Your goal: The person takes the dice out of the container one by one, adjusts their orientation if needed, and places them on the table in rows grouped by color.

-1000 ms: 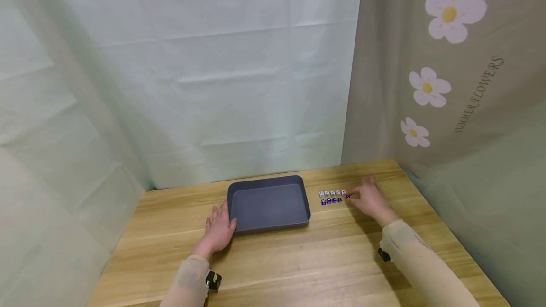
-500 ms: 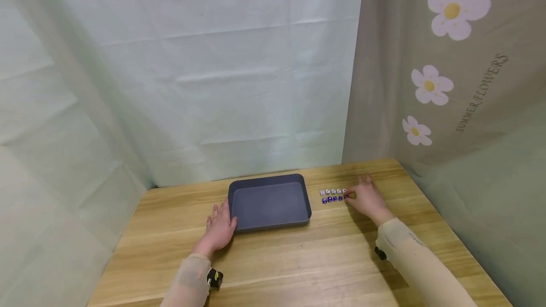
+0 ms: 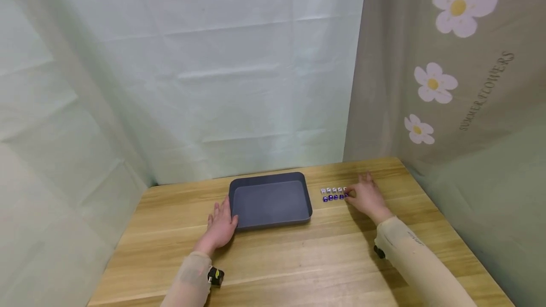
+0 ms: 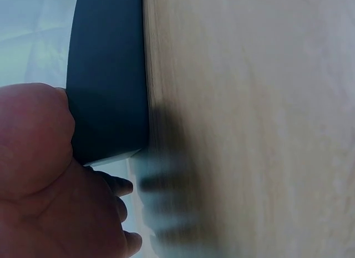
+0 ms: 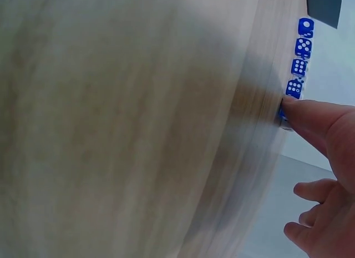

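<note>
A dark grey rectangular tray (image 3: 270, 203) lies on the wooden table. My left hand (image 3: 220, 226) rests at its left front corner, fingers extended along the side and thumb against the near wall (image 4: 108, 75). To the right of the tray are two short rows of small dice, white dice (image 3: 334, 190) behind and blue dice (image 3: 330, 198) in front. At the right end of the front row, my right hand (image 3: 368, 199) pinches a blue die (image 5: 283, 113), mostly covered by the thumb. Its other fingers are spread away from the dice.
The wooden table (image 3: 290, 269) reaches back to a pale hanging cloth (image 3: 256, 84). On the right hangs a grey-brown curtain (image 3: 384, 60) with printed flowers. A black wrist device (image 3: 216, 276) sits on the left sleeve.
My right hand has moved slightly left, bringing the blue die up to the end of the front row, where a gap showed before. The left hand stays on the tray.
</note>
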Available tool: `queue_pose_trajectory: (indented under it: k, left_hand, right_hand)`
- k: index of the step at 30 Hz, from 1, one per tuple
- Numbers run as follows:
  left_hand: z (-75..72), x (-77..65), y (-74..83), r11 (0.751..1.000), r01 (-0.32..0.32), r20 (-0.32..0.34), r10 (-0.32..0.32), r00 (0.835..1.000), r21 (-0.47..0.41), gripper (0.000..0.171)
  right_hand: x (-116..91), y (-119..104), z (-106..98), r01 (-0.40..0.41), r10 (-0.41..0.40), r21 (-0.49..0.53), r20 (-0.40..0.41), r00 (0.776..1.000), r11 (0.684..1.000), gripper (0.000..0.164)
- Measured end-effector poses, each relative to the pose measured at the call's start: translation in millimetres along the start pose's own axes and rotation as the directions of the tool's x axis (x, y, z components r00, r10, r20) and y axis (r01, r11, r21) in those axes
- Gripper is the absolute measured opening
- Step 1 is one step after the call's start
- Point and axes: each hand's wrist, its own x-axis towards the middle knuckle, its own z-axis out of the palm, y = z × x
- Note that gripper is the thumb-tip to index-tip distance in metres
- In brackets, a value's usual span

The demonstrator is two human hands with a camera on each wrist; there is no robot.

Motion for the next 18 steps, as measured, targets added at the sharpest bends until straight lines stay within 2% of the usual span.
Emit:
queue_pose_trajectory:
  k: [8, 13, 18]
  left_hand:
    - [-1.8, -1.3, -5.0, 0.999, -0.020, -0.019, 0.020, 1.000, -0.033, 0.077]
    - [-3.1, -8.3, -1.5, 0.997, -0.057, -0.093, 0.051, 0.994, -0.058, 0.076]
    - [-7.6, -8.6, 10.7, 0.997, -0.063, -0.150, 0.055, 0.987, -0.048, 0.073]
  right_hand:
    - [3.2, -3.6, -1.8, 0.007, -0.007, 0.017, -0.014, 1.000, 1.000, 0.026]
    - [-1.0, -1.5, -3.8, 0.009, -0.009, 0.073, -0.010, 1.000, 0.997, 0.030]
    - [-11.2, 1.8, -9.3, 0.015, -0.013, 0.145, -0.015, 1.000, 0.989, 0.040]
